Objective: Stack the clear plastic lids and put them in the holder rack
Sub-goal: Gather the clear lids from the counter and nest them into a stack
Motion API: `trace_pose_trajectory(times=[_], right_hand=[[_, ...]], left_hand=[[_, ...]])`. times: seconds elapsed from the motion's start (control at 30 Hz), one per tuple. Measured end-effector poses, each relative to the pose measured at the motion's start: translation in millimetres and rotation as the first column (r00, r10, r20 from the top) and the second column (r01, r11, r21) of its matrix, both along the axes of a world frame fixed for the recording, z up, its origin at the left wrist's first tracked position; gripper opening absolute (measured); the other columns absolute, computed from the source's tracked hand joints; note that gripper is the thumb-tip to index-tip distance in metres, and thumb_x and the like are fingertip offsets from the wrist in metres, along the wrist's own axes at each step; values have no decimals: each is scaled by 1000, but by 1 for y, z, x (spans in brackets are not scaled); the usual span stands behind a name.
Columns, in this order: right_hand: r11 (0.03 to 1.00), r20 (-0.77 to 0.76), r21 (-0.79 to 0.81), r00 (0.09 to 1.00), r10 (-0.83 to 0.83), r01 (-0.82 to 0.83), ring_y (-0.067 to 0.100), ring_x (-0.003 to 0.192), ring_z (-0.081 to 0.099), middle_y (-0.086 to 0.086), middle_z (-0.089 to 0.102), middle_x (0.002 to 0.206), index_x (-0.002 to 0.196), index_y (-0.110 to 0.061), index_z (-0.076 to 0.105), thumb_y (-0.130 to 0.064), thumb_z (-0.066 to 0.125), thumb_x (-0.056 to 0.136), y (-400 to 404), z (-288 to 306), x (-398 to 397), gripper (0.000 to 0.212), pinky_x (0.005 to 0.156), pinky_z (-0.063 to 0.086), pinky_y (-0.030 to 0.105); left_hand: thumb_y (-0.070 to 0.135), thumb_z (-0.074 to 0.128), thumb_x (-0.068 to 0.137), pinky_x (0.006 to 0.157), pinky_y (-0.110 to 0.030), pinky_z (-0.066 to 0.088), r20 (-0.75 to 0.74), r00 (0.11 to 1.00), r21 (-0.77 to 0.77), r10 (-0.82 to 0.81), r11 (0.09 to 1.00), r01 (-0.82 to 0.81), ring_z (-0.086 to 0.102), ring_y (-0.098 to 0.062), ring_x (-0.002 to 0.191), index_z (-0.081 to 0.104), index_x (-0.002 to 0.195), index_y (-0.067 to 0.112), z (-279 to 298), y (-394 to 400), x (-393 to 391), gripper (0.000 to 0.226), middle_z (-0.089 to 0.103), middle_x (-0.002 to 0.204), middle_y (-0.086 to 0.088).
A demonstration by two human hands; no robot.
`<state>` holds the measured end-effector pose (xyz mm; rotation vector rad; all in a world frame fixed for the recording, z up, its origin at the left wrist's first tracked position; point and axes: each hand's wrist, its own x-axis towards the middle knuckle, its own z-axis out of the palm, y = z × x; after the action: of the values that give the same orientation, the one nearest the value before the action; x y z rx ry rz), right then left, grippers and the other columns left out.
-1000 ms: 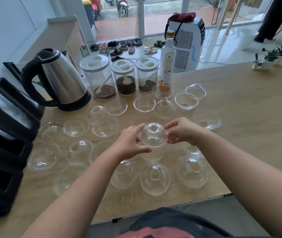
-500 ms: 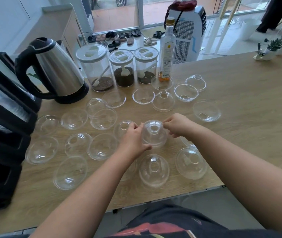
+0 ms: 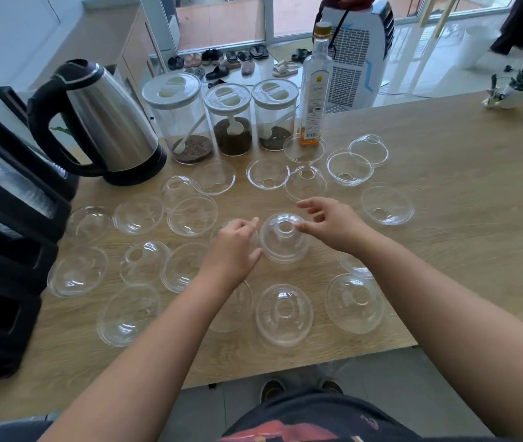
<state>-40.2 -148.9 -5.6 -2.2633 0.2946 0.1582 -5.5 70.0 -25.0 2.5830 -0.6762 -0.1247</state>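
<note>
Head view: your left hand (image 3: 233, 247) curls loosely at 9 o'clock of the stacked dome lids (image 3: 284, 238), thumb touching the rim, its grip not closed on it. Your right hand (image 3: 330, 223) sits at 3 o'clock, fingers spread open, fingertips (image 3: 301, 227) just touching the top. The stack rests on the counter (image 3: 464, 173) between both hands. Loose clear lids ring it on every side. At 10 o'clock stands a kettle (image 3: 104, 122), at 12 o'clock three jars (image 3: 225, 119) and a bottle (image 3: 316, 87); the black holder rack (image 3: 8, 237) lies at 9 o'clock.
</note>
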Motion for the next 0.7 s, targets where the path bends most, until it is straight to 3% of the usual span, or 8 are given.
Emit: trace_pose_trajectory(times=[0.07,0.17,0.27,0.4,0.5,0.7], right_hand=[[998,8,-50,1000,27,-26,11,104,56,-3,58,121,125,-34,59,-39,77,78,-15,6,-8,51,87,43,27],[969,-116,-209,987,110,-133,16,117,53,0,55,127,125,-39,58,-41,82,71,-43,15,-22,60,95,40,28],[907,-297,-330,941,162,-260,22,131,40,1,45,137,135,-40,49,-50,83,64,-57,19,-32,80,107,35,37],[824,-418,-441,894,162,-356,28,135,30,3,38,144,144,-41,35,-61,80,60,-48,10,-35,97,110,32,42],[792,-408,-495,900,151,-357,28,132,36,2,40,143,143,-41,35,-58,82,58,-43,6,-33,99,107,35,41],[872,-288,-417,947,138,-254,28,127,42,5,39,140,141,-38,38,-45,84,62,-50,13,-25,91,101,40,38]], left_hand=[[21,79,79,98,-37,47,44,999,1,24,1000,-24,60,-26,107,57,134,11,6,12,3,60,61,123,-7],[28,83,75,96,-35,42,88,994,80,66,994,-73,53,-29,109,65,125,12,10,24,9,56,60,121,-5],[35,82,74,97,-34,40,78,995,166,67,983,-79,50,-30,109,65,124,13,6,26,9,57,58,121,-5],[32,82,75,98,-35,39,75,995,164,62,984,-74,49,-31,107,62,128,11,-1,22,5,61,58,121,-6],[26,81,76,96,-35,40,102,993,159,59,984,-75,49,-30,105,62,127,13,-2,20,3,56,59,117,-6],[26,77,80,97,-31,38,112,993,193,23,980,-44,48,-27,106,54,135,18,-1,22,-5,61,63,121,-2]])
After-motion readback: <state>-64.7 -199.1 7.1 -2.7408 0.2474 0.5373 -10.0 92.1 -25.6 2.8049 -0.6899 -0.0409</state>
